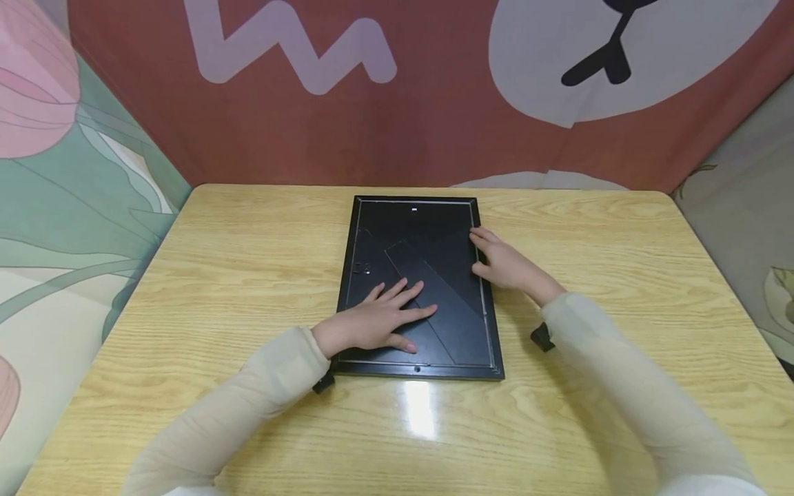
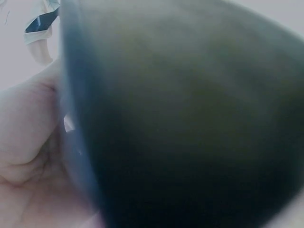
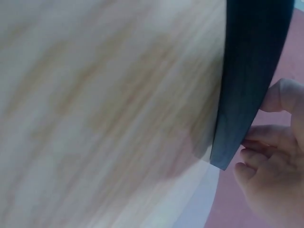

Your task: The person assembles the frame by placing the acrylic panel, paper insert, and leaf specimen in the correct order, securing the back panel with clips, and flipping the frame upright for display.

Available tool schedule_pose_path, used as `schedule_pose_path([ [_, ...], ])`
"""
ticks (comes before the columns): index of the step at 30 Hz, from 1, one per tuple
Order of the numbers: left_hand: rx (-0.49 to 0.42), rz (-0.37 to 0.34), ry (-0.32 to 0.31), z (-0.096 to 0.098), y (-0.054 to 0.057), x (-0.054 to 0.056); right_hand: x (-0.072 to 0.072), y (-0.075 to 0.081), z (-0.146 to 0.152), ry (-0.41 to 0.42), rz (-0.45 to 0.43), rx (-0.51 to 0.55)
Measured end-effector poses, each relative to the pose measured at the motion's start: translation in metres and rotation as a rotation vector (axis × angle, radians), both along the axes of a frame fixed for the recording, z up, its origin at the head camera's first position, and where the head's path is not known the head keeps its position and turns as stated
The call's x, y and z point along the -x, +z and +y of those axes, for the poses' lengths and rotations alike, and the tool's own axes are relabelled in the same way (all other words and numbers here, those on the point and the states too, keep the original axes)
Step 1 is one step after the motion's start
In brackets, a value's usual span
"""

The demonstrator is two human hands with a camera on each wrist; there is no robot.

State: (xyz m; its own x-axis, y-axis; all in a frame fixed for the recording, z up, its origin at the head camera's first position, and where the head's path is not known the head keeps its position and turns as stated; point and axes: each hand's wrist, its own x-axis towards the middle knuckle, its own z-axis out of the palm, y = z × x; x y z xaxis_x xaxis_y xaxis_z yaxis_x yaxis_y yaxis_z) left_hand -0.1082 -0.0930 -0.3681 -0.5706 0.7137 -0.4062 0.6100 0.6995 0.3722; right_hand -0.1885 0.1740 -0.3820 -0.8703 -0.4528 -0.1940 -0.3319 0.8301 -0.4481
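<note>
A black picture frame [image 1: 455, 275] lies face down on the table, its backing board up, with the outline of a flat support leg slanting across it. My left hand [image 1: 378, 320] rests on the lower left of the board, fingers spread. At the right side edge of the frame, my right hand [image 1: 505, 265] touches the rim with its fingertips and thumb. The right wrist view shows the frame's dark side [image 3: 249, 76] with the right fingers [image 3: 266, 137] lightly bent against it. A dark blurred shape fills most of the left wrist view, beside part of the left hand [image 2: 28, 137].
The wood-grain table [image 1: 248, 255] extends around the frame on all sides. A red printed cloth [image 1: 397, 138] hangs behind its back edge, and patterned cloths stand at left and right. Small black wrist-worn pieces [image 1: 542, 337] sit under both wrists, close to the tabletop.
</note>
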Motion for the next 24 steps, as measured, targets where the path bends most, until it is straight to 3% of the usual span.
schedule_pose_path([
  [9,0.014,0.013,-0.002,0.002,0.0,-0.001,0.001,0.003,-0.003,-0.011,-0.022,-0.07],
  [18,0.043,0.08,-0.021,0.004,0.004,0.0,-0.002,0.002,0.0,0.005,-0.021,-0.017],
  [24,0.04,0.088,-0.026,0.005,0.005,-0.001,-0.014,0.01,0.01,0.062,-0.096,0.019],
])
